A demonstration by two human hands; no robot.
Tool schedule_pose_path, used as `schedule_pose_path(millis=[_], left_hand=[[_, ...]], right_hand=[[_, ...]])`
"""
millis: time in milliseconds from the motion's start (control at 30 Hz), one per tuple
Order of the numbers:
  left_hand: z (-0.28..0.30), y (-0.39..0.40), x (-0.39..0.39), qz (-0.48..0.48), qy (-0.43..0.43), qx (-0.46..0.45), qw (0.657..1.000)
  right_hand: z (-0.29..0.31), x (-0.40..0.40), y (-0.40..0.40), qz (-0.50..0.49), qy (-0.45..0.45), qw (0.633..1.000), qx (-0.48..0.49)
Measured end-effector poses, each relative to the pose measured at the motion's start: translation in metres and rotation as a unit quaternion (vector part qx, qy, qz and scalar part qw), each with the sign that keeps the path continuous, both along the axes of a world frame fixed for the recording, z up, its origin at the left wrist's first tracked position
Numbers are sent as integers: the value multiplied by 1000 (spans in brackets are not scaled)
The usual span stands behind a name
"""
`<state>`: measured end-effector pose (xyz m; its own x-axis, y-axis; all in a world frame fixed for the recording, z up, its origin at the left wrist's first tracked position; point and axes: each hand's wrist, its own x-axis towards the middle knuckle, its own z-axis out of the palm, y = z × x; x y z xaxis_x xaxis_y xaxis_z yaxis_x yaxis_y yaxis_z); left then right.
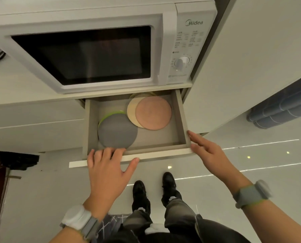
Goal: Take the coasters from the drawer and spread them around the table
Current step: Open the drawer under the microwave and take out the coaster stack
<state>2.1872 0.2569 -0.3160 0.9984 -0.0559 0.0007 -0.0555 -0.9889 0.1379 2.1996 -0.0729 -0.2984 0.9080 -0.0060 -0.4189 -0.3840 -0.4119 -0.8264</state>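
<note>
The drawer under the microwave stands pulled out. Inside lie round coasters: a grey coaster at the front left on top of a green coaster, and a pink coaster at the back right over a beige coaster, with more edges behind. My left hand rests over the drawer's front edge, fingertips touching the grey coaster's near rim, thumb on the front panel. My right hand hovers at the drawer's front right corner, fingers spread, holding nothing.
A white microwave sits on the counter right above the drawer. A tall white cabinet side stands to the right. Glossy floor lies below, with my black shoes close to the drawer front. A blue tiled object is at the far right.
</note>
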Motion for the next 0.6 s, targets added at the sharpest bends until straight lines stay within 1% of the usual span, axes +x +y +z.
schedule_pose_path(millis=[200, 233, 267, 300, 367, 400, 433, 500, 567, 600], left_hand=[[2, 6, -17, -1, 27, -18, 999], [3, 6, -17, -1, 30, -17, 999], [5, 8, -15, 1, 34, -17, 999], [7, 9, -10, 3, 41, -17, 999], [9, 14, 5, 13, 55, -19, 998], [9, 18, 12, 22, 58, -22, 998], [8, 23, 19, 34, 60, -25, 997], [4, 29, 26, 44, 67, -21, 997], [0, 30, 26, 48, 77, -7, 996], [-1, 30, 25, 53, 80, -3, 995]], right_hand=[[8, -6, -8, 20, 31, 999, -13], [10, -2, -6, 18, 30, 999, -25], [12, 1, -2, 18, 19, 998, -59], [13, 6, 4, 21, -11, 992, -126], [14, 19, 21, 43, -125, 953, -273], [13, 26, 32, 63, -171, 935, -303], [13, 36, 44, 84, -197, 925, -313], [11, 65, 68, 128, -185, 927, -300], [3, 101, 89, 173, -125, 932, -292], [-4, 120, 99, 197, -89, 929, -302]])
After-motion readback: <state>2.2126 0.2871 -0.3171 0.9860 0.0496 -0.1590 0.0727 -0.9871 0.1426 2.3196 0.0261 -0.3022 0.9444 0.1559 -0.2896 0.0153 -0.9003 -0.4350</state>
